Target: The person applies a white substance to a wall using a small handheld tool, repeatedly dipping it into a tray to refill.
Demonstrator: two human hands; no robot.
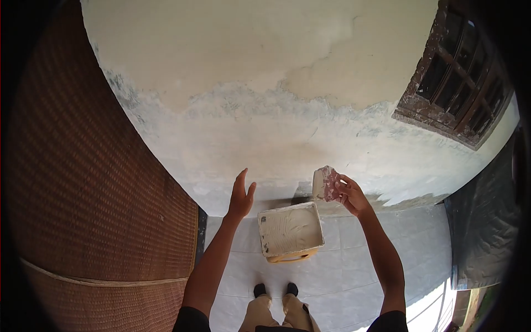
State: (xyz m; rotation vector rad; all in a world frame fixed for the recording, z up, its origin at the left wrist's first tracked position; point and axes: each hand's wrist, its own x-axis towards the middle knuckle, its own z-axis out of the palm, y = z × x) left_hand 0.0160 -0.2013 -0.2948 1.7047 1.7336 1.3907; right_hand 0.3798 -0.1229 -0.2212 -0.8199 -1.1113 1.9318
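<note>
Held out in front of the wall, my right hand (352,196) grips a wide flat paintbrush (327,183) with a maroon, paint-spotted handle and a cream-coated working end that points left. My left hand (240,197) is raised with thumb and fingers apart and nothing in it. Below and between both hands stands a rectangular tub (291,228) of thick cream paint, its rim smeared and its lower side yellow. The wall (238,138) is pale and patchy: cream above, whiter below, with a ragged grey-blue band between.
A woven brown mat (105,182) rises along the left side. Pale sheeting (354,254) covers the floor under my feet. A paint-splashed brown window frame (437,124) is set in the wall at upper right, with a dark sheet (481,210) below it.
</note>
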